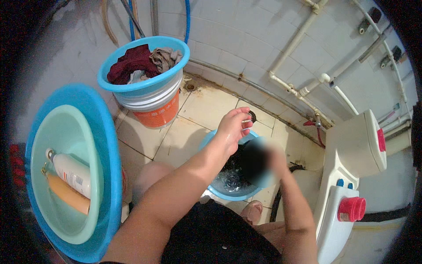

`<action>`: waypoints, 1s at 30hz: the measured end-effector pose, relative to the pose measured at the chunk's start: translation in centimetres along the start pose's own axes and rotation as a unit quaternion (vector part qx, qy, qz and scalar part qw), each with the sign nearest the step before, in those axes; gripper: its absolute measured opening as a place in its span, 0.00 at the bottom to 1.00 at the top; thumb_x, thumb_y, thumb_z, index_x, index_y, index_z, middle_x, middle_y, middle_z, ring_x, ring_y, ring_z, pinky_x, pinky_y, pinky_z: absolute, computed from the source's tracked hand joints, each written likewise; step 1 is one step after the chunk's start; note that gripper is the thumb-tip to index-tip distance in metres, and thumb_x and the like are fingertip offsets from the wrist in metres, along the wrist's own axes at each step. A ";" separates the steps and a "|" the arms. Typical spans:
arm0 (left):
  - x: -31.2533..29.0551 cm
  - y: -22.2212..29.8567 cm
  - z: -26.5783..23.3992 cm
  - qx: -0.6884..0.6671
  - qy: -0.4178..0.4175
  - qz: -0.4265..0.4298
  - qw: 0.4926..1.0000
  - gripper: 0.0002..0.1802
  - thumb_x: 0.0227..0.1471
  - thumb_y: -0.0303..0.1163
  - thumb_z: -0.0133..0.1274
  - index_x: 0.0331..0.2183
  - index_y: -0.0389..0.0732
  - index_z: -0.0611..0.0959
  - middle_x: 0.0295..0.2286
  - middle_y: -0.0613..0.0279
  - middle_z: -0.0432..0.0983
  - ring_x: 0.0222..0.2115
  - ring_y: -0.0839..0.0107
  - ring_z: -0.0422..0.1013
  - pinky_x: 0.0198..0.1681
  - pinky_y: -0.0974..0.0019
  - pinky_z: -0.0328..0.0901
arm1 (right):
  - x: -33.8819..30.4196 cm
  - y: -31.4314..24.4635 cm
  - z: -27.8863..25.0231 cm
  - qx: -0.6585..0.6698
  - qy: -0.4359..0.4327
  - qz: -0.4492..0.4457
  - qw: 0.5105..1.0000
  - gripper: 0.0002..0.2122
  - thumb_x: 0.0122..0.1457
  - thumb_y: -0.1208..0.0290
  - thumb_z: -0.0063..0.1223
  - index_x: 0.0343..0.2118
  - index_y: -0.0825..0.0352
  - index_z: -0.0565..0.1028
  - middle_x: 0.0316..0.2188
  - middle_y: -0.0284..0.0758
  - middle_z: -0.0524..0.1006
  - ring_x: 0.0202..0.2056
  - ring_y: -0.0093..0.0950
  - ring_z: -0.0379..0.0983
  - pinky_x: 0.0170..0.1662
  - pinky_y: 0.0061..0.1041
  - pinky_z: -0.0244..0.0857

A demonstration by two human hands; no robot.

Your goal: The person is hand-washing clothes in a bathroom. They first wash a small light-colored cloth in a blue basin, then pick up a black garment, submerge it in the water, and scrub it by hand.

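Note:
A light blue basin (239, 196) stands on the floor in front of me, with water and dark wet material (232, 169) in it. My left hand (234, 127) is over the basin's far side, its wet fingers curled. Something small and dark (252, 116) shows at its fingertips; I cannot tell whether it is held or lies behind them. My right hand (275, 163) is at the basin's right side, smeared, its fingers indistinct. Beside it a round black patch (256, 162) is too blurred to name.
A blue basin of clothes (140, 66) sits on a white-and-orange bucket (158, 112). At left, a pale green basin (66, 116) holding bottles (72, 174) rests inside a larger blue basin (110, 176). A white toilet (351, 143) with a red container (351, 209) stands right. Pipes (263, 92) line the wall.

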State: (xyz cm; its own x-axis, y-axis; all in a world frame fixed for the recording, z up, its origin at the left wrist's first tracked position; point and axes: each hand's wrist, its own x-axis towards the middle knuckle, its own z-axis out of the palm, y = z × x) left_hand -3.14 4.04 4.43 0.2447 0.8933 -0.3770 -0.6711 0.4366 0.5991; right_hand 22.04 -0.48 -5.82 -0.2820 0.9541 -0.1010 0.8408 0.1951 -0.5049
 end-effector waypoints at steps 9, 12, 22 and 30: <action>-1.2 1.2 -0.3 -0.064 -0.002 0.022 0.998 0.15 0.50 0.27 0.46 0.43 0.40 0.71 0.29 0.66 0.68 0.27 0.77 0.65 0.28 0.75 0.61 | -3.0 -14.4 -10.0 -0.041 0.058 -0.090 0.993 0.27 0.32 0.91 0.43 0.41 0.65 0.73 0.29 0.42 0.72 0.35 0.41 0.67 0.41 0.32 0.62; -1.5 2.1 -0.6 -0.101 0.004 0.029 0.994 0.16 0.49 0.26 0.46 0.42 0.40 0.71 0.28 0.66 0.67 0.27 0.77 0.64 0.28 0.75 0.61 | -1.7 -14.3 -7.5 -0.081 0.023 -0.142 0.986 0.31 0.33 0.90 0.45 0.48 0.64 0.67 0.29 0.43 0.73 0.35 0.42 0.67 0.40 0.36 0.62; -1.2 2.8 -0.9 -0.085 0.017 0.020 0.996 0.16 0.50 0.27 0.46 0.43 0.41 0.71 0.30 0.67 0.66 0.28 0.78 0.63 0.30 0.74 0.59 | 3.9 -5.7 11.9 -0.194 -0.251 0.080 0.945 0.36 0.43 0.76 0.54 0.55 0.33 0.58 0.63 0.36 0.33 0.63 0.45 0.25 0.53 0.68 0.26; -0.3 3.0 -1.7 -0.058 0.046 0.000 0.997 0.16 0.49 0.29 0.47 0.43 0.40 0.71 0.29 0.68 0.66 0.27 0.78 0.63 0.30 0.74 0.59 | 1.0 -1.0 19.4 -0.099 -0.215 0.084 0.968 0.41 0.39 0.84 0.48 0.60 0.45 0.52 0.63 0.40 0.30 0.61 0.54 0.24 0.56 0.40 0.52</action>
State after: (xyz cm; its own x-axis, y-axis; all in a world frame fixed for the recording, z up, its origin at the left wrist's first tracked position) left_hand -6.40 4.90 5.18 0.1823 0.8776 -0.4433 -0.7488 0.4161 0.5159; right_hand 11.96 -4.12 -22.07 -0.2646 0.8011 -0.5369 0.9516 0.1264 -0.2803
